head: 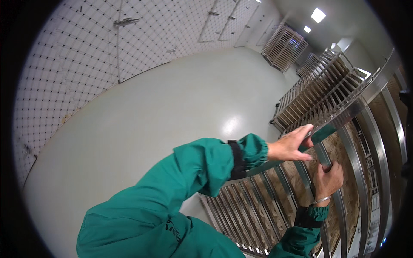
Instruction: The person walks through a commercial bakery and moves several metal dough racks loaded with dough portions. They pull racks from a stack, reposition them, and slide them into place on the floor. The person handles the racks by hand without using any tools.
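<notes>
My left hand (290, 145), in a green sleeve with a black band, reaches to the metal upright (323, 133) of a tall rack. Its thumb and fingers are spread, with nothing seen between them; some fingertips are hidden against the upright. Just below it, my right hand (329, 180), with a bracelet at the wrist, grips the end of a metal tray (323, 154). The fingers wrap over the tray's edge. Other metal trays (353, 161) are stacked in the same rack, and tan, swirled material (343, 146) shows between them.
More loaded wheeled racks (311, 87) stand beyond mine along the right. Another rack (284, 48) is farther back. To the left rises a white wall (80, 48) with a grid of dark dots and metal latches (125, 22). Between them runs a smooth pale floor (180, 96).
</notes>
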`<state>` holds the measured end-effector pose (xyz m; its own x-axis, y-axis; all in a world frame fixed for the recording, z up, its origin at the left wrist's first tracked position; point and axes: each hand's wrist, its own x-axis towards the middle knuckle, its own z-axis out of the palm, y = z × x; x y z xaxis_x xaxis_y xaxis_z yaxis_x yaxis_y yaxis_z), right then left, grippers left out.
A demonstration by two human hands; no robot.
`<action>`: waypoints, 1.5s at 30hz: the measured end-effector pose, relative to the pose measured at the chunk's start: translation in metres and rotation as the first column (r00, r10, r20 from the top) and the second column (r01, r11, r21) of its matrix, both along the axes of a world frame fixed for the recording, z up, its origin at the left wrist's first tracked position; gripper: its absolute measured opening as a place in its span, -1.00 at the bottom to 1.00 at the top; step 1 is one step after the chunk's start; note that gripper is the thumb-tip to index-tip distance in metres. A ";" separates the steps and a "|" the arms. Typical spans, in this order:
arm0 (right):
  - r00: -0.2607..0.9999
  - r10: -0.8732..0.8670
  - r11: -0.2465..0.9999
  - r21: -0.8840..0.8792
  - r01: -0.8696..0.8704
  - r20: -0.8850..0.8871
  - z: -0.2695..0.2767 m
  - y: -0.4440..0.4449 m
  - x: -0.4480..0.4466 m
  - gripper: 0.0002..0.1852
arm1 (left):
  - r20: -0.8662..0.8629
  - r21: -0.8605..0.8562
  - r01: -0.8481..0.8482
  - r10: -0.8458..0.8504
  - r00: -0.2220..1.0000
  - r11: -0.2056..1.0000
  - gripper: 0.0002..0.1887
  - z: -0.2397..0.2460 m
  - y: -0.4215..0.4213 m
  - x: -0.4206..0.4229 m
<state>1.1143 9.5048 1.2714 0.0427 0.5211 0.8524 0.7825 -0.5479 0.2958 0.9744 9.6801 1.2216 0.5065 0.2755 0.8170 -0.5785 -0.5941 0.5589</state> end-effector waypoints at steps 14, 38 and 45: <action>0.980 -0.194 0.981 -0.021 0.193 -0.052 0.016 0.027 -0.032 -0.58 | 0.117 -0.125 0.212 -0.197 0.973 0.969 -0.50 0.058 0.041 0.043; 0.450 -0.796 0.605 0.506 0.615 0.405 0.040 -0.298 -0.225 -0.35 | 0.114 -0.214 0.476 -0.462 0.880 0.853 -0.41 0.064 0.088 -0.108; 0.820 -0.333 0.605 0.561 0.564 -0.466 -0.048 -0.403 -0.239 -0.22 | 0.109 -0.297 0.481 -0.471 0.875 0.825 -0.38 0.068 0.090 -0.193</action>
<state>0.8751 9.1015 1.2230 0.4104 -0.3150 0.8558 0.3605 -0.8059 -0.4696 0.7814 9.7703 1.2895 0.6165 0.2437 0.7487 -0.7644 -0.0427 0.6433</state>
